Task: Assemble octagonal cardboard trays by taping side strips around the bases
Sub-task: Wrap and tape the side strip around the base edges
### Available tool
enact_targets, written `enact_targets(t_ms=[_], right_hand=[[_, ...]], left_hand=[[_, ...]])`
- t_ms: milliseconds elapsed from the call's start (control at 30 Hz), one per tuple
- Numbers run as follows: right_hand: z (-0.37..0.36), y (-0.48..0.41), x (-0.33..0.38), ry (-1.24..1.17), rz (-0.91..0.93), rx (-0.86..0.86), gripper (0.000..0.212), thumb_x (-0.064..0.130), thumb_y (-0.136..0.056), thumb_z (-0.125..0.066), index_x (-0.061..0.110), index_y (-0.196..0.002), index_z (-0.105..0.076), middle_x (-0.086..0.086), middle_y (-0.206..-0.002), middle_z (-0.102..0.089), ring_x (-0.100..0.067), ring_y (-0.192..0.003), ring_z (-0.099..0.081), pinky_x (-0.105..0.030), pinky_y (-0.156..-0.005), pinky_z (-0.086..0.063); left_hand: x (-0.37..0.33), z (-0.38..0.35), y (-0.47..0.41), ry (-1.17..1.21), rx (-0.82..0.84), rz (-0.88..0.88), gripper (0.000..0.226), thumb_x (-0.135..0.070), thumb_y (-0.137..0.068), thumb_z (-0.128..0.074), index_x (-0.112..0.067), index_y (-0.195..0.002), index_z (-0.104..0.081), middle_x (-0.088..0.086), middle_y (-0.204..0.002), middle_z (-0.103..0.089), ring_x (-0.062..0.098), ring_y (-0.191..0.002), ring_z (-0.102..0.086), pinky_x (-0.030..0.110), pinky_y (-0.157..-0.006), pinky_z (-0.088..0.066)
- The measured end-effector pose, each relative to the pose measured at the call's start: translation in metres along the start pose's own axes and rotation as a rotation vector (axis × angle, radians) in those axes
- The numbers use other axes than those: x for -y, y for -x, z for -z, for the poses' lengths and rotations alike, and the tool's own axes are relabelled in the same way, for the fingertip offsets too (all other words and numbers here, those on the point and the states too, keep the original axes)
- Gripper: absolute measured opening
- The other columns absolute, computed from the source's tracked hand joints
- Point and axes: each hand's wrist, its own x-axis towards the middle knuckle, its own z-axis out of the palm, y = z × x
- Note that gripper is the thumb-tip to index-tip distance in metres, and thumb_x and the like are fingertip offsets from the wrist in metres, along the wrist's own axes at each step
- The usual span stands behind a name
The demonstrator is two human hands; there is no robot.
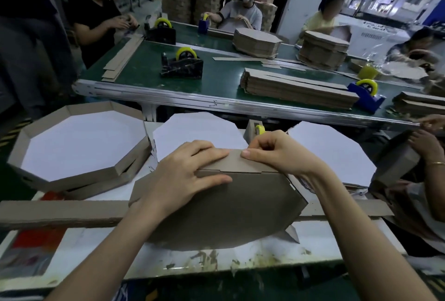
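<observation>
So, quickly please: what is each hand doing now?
Left hand: open, pressing flat on the cardboard base.
Right hand: closed, pinching the side strip.

The octagonal base [228, 209] stands tilted on the near table, its brown underside facing the camera. A brown side strip [240, 162] lies along its upper edge, a notched seam showing where the two meet. The left hand [190, 173] presses flat across the strip and base; the right hand [272, 151] pinches the strip's upper right end. A long strip [60, 214] runs across the table behind the base. At the left, a finished tray [79, 146], white inside with brown walls, rests on another. White octagonal bases [332, 151] lie flat behind. A tape dispenser [255, 129] with a yellow roll stands just beyond the right hand.
</observation>
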Motion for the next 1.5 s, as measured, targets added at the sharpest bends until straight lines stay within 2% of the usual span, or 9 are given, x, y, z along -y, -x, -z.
enact_targets(t_ms=[133,267,367,800,1067,1167,1267,1400,1500], right_hand=[[-0.005,-0.002,0.001,-0.015,0.013,-0.037,0.032,0.041,-0.087,-0.068,0.010,-0.078,-0.071,-0.012,-0.072,-0.065,-0.014,-0.065,-0.055,-0.031,-0.062,-0.042],[-0.011,-0.014,0.004,-0.003,0.015,-0.029,0.031,0.039,-0.091,-0.067,0.011,-0.079,-0.071,-0.018,-0.075,-0.066,-0.017,-0.064,-0.053,-0.031,-0.060,-0.041],[-0.014,-0.024,0.010,0.009,0.033,-0.009,0.032,0.038,-0.092,-0.066,0.013,-0.071,-0.067,-0.005,-0.063,-0.058,-0.012,-0.059,-0.048,-0.022,-0.054,-0.037],[-0.014,-0.032,0.004,0.053,0.044,0.047,0.035,0.044,-0.092,-0.062,0.013,-0.078,-0.071,0.004,-0.065,-0.065,-0.006,-0.058,-0.055,-0.018,-0.054,-0.041],[-0.010,-0.033,-0.008,0.014,-0.001,0.008,0.051,0.047,-0.096,-0.058,0.002,-0.072,-0.068,-0.012,-0.059,-0.054,-0.011,-0.052,-0.046,-0.020,-0.049,-0.035],[-0.002,-0.048,-0.037,-0.322,-0.158,-0.326,0.035,0.037,-0.098,-0.058,0.010,-0.081,-0.074,-0.002,-0.072,-0.067,-0.007,-0.064,-0.060,-0.019,-0.055,-0.050],[0.010,-0.071,-0.093,-0.445,-0.437,-0.599,0.022,0.020,-0.097,-0.056,0.003,-0.099,-0.071,-0.011,-0.093,-0.068,-0.024,-0.089,-0.064,-0.040,-0.076,-0.061],[0.013,-0.091,-0.161,-0.341,-0.759,-0.497,0.022,0.013,-0.097,-0.050,-0.006,-0.102,-0.060,-0.012,-0.082,-0.046,-0.029,-0.075,-0.050,-0.046,-0.078,-0.056],[0.009,-0.105,-0.189,-0.293,-0.874,-0.425,0.018,0.020,-0.100,-0.050,0.003,-0.105,-0.049,-0.015,-0.091,-0.056,-0.036,-0.083,-0.066,-0.036,-0.052,-0.057]], left_hand=[[0.003,0.005,-0.002,-0.015,-0.025,-0.036,0.060,-0.064,-0.079,-0.053,-0.024,-0.120,-0.069,-0.007,-0.113,-0.062,0.012,-0.103,-0.057,0.029,-0.088,-0.048],[0.017,0.007,-0.003,-0.052,0.038,0.010,0.069,-0.071,-0.076,-0.052,-0.031,-0.132,-0.058,-0.008,-0.121,-0.056,0.004,-0.106,-0.046,0.024,-0.086,-0.042],[0.028,0.007,0.001,-0.058,0.016,0.027,0.071,-0.071,-0.078,-0.047,-0.031,-0.136,-0.053,-0.006,-0.126,-0.055,0.004,-0.110,-0.044,0.026,-0.087,-0.042],[0.031,0.008,0.004,-0.037,-0.023,0.001,0.053,-0.063,-0.085,-0.048,-0.038,-0.131,-0.055,-0.008,-0.126,-0.055,0.009,-0.112,-0.049,0.028,-0.093,-0.045],[0.012,0.009,-0.004,-0.047,0.034,0.003,0.040,-0.063,-0.084,-0.046,-0.051,-0.120,-0.060,-0.013,-0.132,-0.056,0.012,-0.128,-0.044,0.037,-0.105,-0.036],[0.009,0.007,-0.005,0.025,0.003,0.027,0.035,-0.059,-0.085,-0.056,-0.046,-0.116,-0.065,-0.012,-0.126,-0.059,0.010,-0.123,-0.046,0.036,-0.102,-0.040],[0.017,0.007,-0.002,0.098,-0.047,0.054,0.030,-0.051,-0.085,-0.064,-0.043,-0.114,-0.067,-0.012,-0.122,-0.061,0.007,-0.116,-0.050,0.036,-0.097,-0.045],[0.020,0.006,-0.001,0.133,-0.024,0.064,0.033,-0.060,-0.081,-0.056,-0.051,-0.111,-0.066,-0.019,-0.125,-0.059,0.006,-0.119,-0.050,0.039,-0.096,-0.047],[0.020,0.002,-0.007,0.146,-0.016,0.083,0.031,-0.063,-0.079,-0.056,-0.056,-0.108,-0.065,-0.025,-0.125,-0.057,0.006,-0.119,-0.050,0.040,-0.096,-0.047]])
